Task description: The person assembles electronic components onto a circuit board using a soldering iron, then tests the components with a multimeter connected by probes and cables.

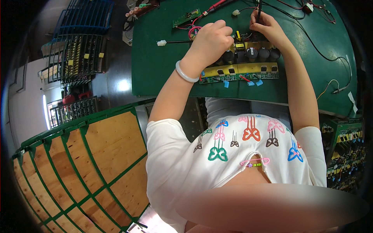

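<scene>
Black slim rod (259,11) pinched in right hand (271,30); left hand (211,40) curled over circuit board (233,79), grip unclear.

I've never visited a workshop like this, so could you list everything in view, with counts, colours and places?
Worktable: one, green, top centre
Large circuit board: one, yellow, green and black, on the table
Blue tags: three, blue, at the board's near edge
Small circuit board: one, green, table's far left
Connectors: at least three, white, on the table
Cables: several, black and red, across the table
Slim item: one, black, in the right hand
Racks: several, blue and dark, upper left
Wooden panels: several, tan, green-framed, lower left
Shirt: one, white, coloured motifs, on the person
Bracelet: one, white, left wrist
Hands: two, bare, left and right
</scene>
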{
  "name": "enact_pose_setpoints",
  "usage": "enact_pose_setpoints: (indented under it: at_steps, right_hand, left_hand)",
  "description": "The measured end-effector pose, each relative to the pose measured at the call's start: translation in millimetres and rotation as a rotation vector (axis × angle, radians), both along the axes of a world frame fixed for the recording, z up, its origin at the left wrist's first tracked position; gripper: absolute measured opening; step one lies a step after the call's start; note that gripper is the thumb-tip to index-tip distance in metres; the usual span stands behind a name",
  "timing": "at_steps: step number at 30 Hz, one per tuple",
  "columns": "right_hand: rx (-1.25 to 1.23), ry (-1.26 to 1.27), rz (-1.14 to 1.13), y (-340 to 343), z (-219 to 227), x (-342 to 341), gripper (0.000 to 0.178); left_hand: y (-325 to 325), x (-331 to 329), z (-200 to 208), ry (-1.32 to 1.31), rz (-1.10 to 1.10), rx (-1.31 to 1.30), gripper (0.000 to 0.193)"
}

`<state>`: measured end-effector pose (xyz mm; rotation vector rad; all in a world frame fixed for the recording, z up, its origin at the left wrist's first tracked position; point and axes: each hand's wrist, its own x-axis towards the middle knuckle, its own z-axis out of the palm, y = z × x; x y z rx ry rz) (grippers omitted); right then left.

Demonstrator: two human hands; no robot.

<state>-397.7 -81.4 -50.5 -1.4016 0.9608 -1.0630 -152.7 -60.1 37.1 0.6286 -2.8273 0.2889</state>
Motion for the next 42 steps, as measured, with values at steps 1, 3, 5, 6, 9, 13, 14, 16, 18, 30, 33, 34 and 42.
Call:
enact_pose_setpoints:
  at_steps: [1,3,5,6,9,13,14,16,18,30,33,34,42]
  right_hand:
    - [-0.004,-0.007,-0.004,1,2,1,0.011]
    - [0.004,0.006,-0.011,4,6,3,0.011]
    - [0.011,0.021,-0.023,4,8,3,0.011]
    - [0.005,0.012,-0.011,3,6,2,0.011]
    - [-0.008,0.012,-0.006,5,7,1,0.011]
    - [-0.039,0.102,-0.024,7,17,3,0.011]
    - [-0.04,0.103,-0.03,8,18,3,0.011]
    - [-0.021,0.04,-0.067,9,18,3,0.01]
    - [-0.024,-0.058,-0.109,6,13,3,0.012]
    - [-0.096,-0.147,-0.137,5,18,5,0.03]
    - [-0.038,-0.096,-0.2,5,13,14,0.044]
    - [-0.007,-0.087,-0.188,6,14,13,0.049]
    - [0.105,-0.138,-0.095,-5,16,6,0.049]
  left_hand:
    - [0,0,-1,0.004,0.003,0.0,0.01]
    - [1,1,-5,0.025,0.011,0.017,0.01]
    - [-1,1,-5,0.037,0.014,0.031,0.009]
    - [-2,0,-5,0.044,0.017,0.044,0.009]
    - [-7,-6,-2,0.015,-0.005,0.106,0.006]
    - [-12,-10,0,-0.015,-0.016,0.169,0.006]
    - [-13,-10,1,-0.005,-0.026,0.205,0.007]
    - [-14,-10,3,0.0,-0.046,0.233,0.007]
    - [-16,-11,4,0.025,-0.052,0.299,0.008]
    - [-17,-27,-1,0.242,0.282,0.484,0.03]
    - [-19,-35,-3,0.35,0.38,0.661,0.041]
    - [-18,-38,-3,0.452,0.394,0.78,0.044]
    - [-30,-57,-2,0.85,0.362,1.211,0.048]
